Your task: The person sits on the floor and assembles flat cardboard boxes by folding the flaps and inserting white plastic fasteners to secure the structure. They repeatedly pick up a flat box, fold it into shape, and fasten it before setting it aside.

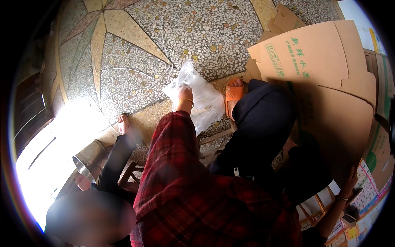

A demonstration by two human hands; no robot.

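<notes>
My left arm, in a red plaid sleeve, reaches forward to the floor. At its end my left hand, with a yellow bangle at the wrist, is closed on a crumpled clear plastic bag; the plastic partly covers the fingers. Beside the bag, to its right, is my foot in an orange sandal. To the right of my legs leans a large flattened brown cardboard box with green print. My right hand, wearing a wristband, grips its near lower edge; part of those fingers lies in shadow.
A person in dark clothes is close at my left, near a metal bucket. Thin white string trails over the speckled stone floor. More cardboard lies behind the large box. A wooden stool stands at lower left.
</notes>
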